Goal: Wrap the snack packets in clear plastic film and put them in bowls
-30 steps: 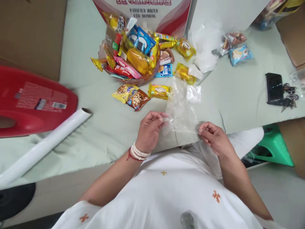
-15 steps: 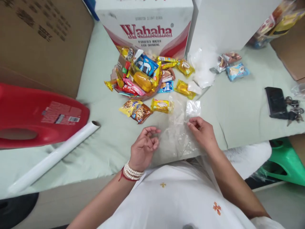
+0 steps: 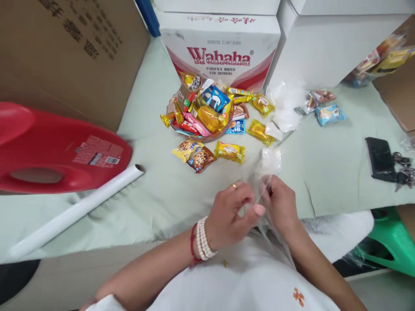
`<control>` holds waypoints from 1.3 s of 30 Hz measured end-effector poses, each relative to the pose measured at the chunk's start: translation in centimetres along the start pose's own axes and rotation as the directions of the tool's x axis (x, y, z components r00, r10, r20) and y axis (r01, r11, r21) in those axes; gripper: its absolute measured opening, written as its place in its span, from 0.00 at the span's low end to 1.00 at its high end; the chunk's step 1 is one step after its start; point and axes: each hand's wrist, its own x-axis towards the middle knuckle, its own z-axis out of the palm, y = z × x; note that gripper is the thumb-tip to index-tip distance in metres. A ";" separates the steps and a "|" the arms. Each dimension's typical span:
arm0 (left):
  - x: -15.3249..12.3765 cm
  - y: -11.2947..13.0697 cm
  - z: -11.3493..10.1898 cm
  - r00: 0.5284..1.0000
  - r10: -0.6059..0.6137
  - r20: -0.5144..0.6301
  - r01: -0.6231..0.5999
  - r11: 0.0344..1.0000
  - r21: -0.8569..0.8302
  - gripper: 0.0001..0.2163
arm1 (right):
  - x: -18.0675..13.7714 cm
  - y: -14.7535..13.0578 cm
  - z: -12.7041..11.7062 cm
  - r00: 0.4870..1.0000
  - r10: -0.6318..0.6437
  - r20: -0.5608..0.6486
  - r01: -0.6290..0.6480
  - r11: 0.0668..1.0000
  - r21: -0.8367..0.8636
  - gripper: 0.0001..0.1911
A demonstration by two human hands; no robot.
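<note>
A thin clear plastic bag (image 3: 265,224) hangs bunched at the table's front edge, against the white shirt. My right hand (image 3: 281,202) is closed on its upper part, with thumb and fingers pinched together. Just left of it is my left hand (image 3: 231,211), wearing a ring and a beaded bracelet. Its fingers are curved and the thumb stands apart from them, the fingertips close to the plastic. Whether they touch it is hard to make out. Beyond my right hand lies a folded stack of clear bags (image 3: 271,159).
A bowl (image 3: 207,138) heaped with wrapped snacks stands before a Wahaha carton (image 3: 222,52). Loose packets, including a yellow-wrapped cake (image 3: 230,151), lie around it. Left are a white tube (image 3: 81,209) and a red jug (image 3: 65,151); right, a black wallet (image 3: 380,159) with keys.
My left hand has moved right, up to my right hand. The plastic, spread flat on the table before, is now gathered and lifted in my right hand. The view has shifted slightly.
</note>
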 end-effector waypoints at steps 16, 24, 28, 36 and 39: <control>2.2 -7.5 -1.6 0.994 -0.103 -0.035 0.104 0.799 0.593 0.16 | -0.3 -0.3 -0.5 0.993 0.067 0.097 -0.081 0.985 0.152 0.10; 2.6 -5.1 -1.6 0.996 -0.040 0.082 0.029 0.992 0.125 0.11 | -0.3 -1.4 -0.6 0.992 0.128 0.000 -0.118 0.909 0.399 0.12; 3.7 -4.3 -0.3 0.978 -0.196 0.074 0.187 0.975 0.118 0.15 | -0.5 -1.6 -0.3 0.995 0.098 -0.029 -0.075 0.889 0.452 0.13; 3.8 -4.9 -1.6 0.891 -0.443 -0.100 0.282 0.713 -0.642 0.09 | -1.2 -0.5 -1.0 0.978 0.097 -0.187 -0.007 0.902 0.431 0.12; 1.1 -6.0 -5.1 0.841 -0.535 -0.082 0.271 0.548 -0.791 0.06 | -0.8 0.6 -1.4 0.968 0.191 -0.161 -0.090 0.869 0.487 0.14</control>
